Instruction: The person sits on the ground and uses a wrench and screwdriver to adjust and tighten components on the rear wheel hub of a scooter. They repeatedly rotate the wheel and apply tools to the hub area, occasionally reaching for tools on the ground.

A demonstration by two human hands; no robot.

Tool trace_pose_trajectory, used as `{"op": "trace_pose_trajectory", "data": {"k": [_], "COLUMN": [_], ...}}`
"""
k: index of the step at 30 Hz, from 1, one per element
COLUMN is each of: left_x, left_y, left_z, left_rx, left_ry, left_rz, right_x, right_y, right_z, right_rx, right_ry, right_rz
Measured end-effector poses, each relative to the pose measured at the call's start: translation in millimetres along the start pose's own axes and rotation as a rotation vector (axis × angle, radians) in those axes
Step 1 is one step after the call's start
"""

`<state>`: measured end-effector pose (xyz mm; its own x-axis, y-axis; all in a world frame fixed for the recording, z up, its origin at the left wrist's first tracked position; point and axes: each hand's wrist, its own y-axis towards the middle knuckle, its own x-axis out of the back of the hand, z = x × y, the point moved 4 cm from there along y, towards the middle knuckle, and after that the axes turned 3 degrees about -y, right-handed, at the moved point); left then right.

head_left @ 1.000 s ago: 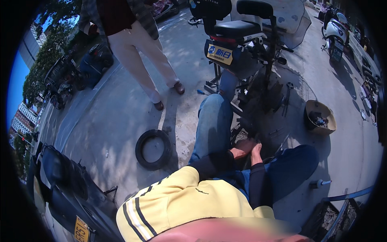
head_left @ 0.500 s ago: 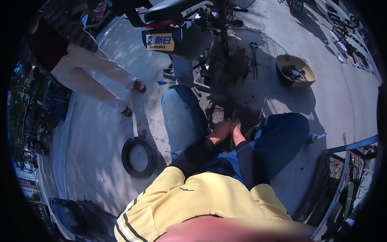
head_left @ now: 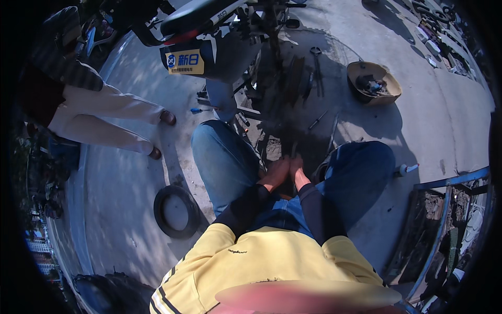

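Both hands meet low between the knees in the head view, fingers curled: the left hand and right hand touch or nearly touch. Whether either is closed on something, I cannot tell; the spot is too shaded. A thin piece shows just beyond the right fingers, and a dark rounded part sits just right of the grip. Well left of it and nearer the body, a tyre lies flat. Beyond the grip stands a scooter; beyond and to the right, a tub of parts. A bottle lies well right.
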<state>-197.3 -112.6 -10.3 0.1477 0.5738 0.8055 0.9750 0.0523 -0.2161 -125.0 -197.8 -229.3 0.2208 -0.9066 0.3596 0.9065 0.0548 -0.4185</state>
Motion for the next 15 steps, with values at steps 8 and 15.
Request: {"op": "trace_pose_trajectory", "data": {"k": [8, 15], "left_x": [-16.6, -24.4], "left_y": [10.0, 17.8], "left_z": [15.0, 14.4], "left_rx": [0.04, 0.013], "left_ry": [0.03, 0.033], "left_rz": [0.062, 0.098], "right_x": [7.1, 14.9], "right_y": [-20.0, -20.2], "right_z": [12.6, 0.3], "right_rx": [-0.054, -0.148], "right_ry": [0.067, 0.072], "right_rz": [0.032, 0.049]}}
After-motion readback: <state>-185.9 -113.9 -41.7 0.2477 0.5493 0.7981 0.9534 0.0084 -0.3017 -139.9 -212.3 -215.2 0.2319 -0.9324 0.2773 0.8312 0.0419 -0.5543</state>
